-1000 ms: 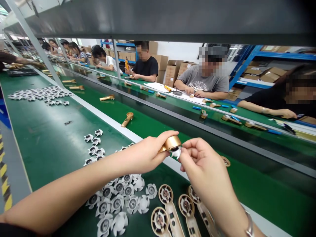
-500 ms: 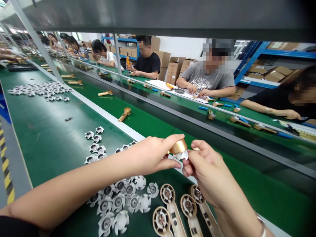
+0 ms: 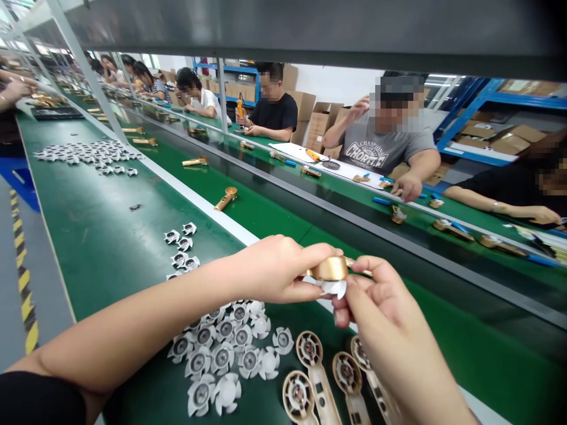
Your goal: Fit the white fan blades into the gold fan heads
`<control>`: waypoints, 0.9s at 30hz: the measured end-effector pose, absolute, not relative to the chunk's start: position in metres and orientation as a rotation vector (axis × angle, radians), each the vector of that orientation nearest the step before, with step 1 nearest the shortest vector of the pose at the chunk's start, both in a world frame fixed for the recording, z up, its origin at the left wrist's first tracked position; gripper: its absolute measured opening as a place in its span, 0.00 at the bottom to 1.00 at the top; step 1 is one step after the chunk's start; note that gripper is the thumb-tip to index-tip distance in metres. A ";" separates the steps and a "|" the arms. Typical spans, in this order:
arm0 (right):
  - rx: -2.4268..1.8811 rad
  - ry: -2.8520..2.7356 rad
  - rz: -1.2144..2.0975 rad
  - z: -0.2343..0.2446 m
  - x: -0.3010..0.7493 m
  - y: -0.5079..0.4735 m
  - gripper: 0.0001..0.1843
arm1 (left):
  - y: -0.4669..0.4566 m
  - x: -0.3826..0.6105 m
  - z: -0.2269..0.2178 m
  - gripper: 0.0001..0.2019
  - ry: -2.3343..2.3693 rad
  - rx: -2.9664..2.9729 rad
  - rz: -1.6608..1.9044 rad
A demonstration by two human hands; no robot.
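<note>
Above the bench, my left hand (image 3: 283, 268) pinches the round head of a gold handheld-fan housing (image 3: 333, 268) between thumb and fingers. A white fan blade (image 3: 335, 288) sticks out from the underside of that head. From the right, my right hand (image 3: 385, 301) closes around the same piece, its thumb by the blade's edge and its index finger along the gold handle. The handle is mostly hidden by the fingers. Below lie several open fan housings (image 3: 309, 348) with motors in their round heads, and beside them a cluster of loose grey-white fan blades (image 3: 222, 356).
Past the bench's white edge strip (image 3: 199, 203) runs a green conveyor (image 3: 274, 215) carrying gold housings (image 3: 227, 199). More fan blades (image 3: 88, 152) lie further left. Across the line, co-workers sit, one in a grey shirt (image 3: 372, 150). A metal shelf (image 3: 283, 32) hangs overhead.
The view has turned slightly left. Both my hands keep the housing, now tilted so more handle shows by my right fingers. The grey-shirted co-worker has raised one hand and reached forward with the other.
</note>
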State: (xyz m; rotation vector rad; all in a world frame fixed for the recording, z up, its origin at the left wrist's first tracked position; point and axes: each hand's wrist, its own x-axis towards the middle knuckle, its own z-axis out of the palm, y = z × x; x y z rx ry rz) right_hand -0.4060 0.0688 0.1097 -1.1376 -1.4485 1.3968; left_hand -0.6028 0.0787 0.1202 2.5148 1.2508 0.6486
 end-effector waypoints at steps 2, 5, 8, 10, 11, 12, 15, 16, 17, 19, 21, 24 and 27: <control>-1.031 -1.489 1.407 0.115 -0.401 0.068 0.16 | 0.078 -0.603 0.124 0.22 1.143 2.261 0.777; -0.966 -1.679 1.179 0.121 -0.395 0.070 0.26 | 0.075 -0.601 0.129 0.22 1.001 1.957 0.874; -0.968 -1.866 0.952 0.121 -0.393 0.074 0.37 | 0.072 -0.600 0.132 0.20 0.873 1.870 0.800; -0.899 -1.919 1.098 0.119 -0.393 0.076 0.38 | 0.070 -0.599 0.134 0.18 0.801 1.922 0.741; -0.869 -1.908 1.203 0.119 -0.392 0.077 0.38 | 0.069 -0.599 0.134 0.17 0.791 1.960 0.721; -0.854 -1.877 1.282 0.118 -0.392 0.077 0.38 | 0.069 -0.599 0.134 0.17 0.803 1.993 0.709; -0.880 -1.813 1.319 0.118 -0.392 0.075 0.36 | 0.068 -0.598 0.135 0.17 0.881 2.023 0.661; -0.886 -1.813 1.298 0.119 -0.393 0.074 0.35 | 0.067 -0.598 0.135 0.17 0.884 2.016 0.652; -0.888 -1.819 1.268 0.119 -0.393 0.073 0.34 | 0.066 -0.597 0.135 0.17 0.877 2.004 0.650; -0.879 -1.832 1.183 0.118 -0.395 0.071 0.31 | 0.065 -0.596 0.136 0.17 0.841 1.986 0.669; -0.857 -1.828 1.096 0.116 -0.397 0.070 0.27 | 0.063 -0.595 0.138 0.18 0.822 1.999 0.681; -0.819 -1.812 1.058 0.111 -0.400 0.067 0.22 | 0.062 -0.594 0.143 0.17 0.850 2.053 0.653; -0.820 -1.773 1.122 0.108 -0.401 0.066 0.20 | 0.061 -0.593 0.146 0.10 0.897 2.076 0.606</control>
